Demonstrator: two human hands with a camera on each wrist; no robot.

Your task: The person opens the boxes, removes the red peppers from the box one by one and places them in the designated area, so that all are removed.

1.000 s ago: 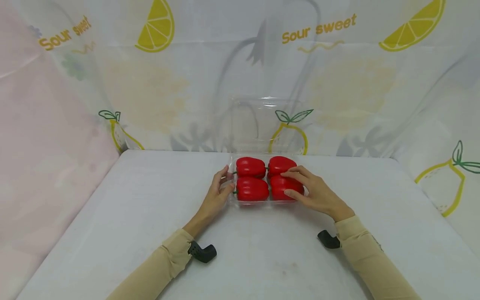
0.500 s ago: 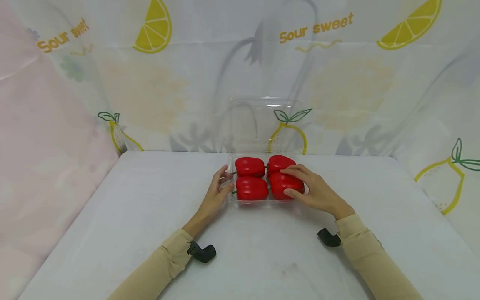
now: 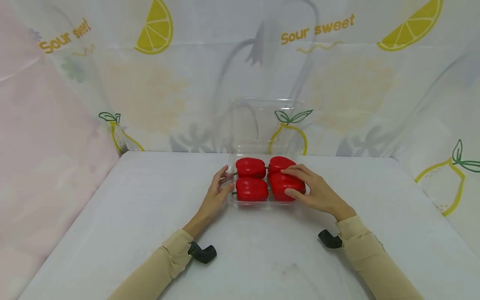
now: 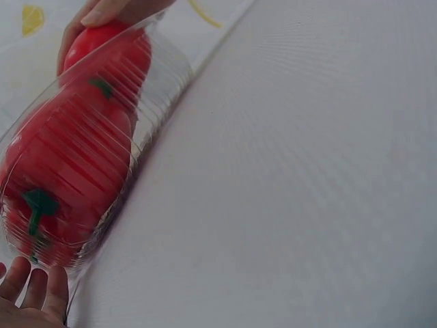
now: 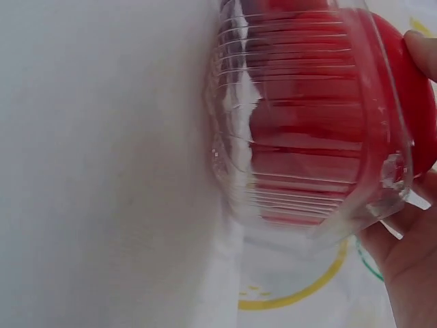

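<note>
A clear plastic clamshell box (image 3: 258, 203) holds several red bell peppers with green stems. My right hand (image 3: 318, 192) grips the front right bell pepper (image 3: 282, 187), thumb at the near side and fingers over the far side. In the right wrist view this pepper (image 5: 412, 102) bulges above the box rim. My left hand (image 3: 211, 198) rests at the box's left side, its fingertips (image 4: 56, 283) fairly straight near the wall. The front left pepper (image 3: 252, 189), back left pepper (image 3: 250, 167) and back right pepper (image 3: 278, 163) lie inside.
The box's transparent lid (image 3: 262, 125) stands raised at the back, in front of a lemon-print cloth (image 3: 187, 96). Everything sits on a white table (image 3: 168, 183). A black device (image 3: 202, 252) is strapped at each wrist, below the sleeves.
The front right pepper has risen slightly and shifted a little to the right in my right hand's grip. My left hand stays at the box's side.
</note>
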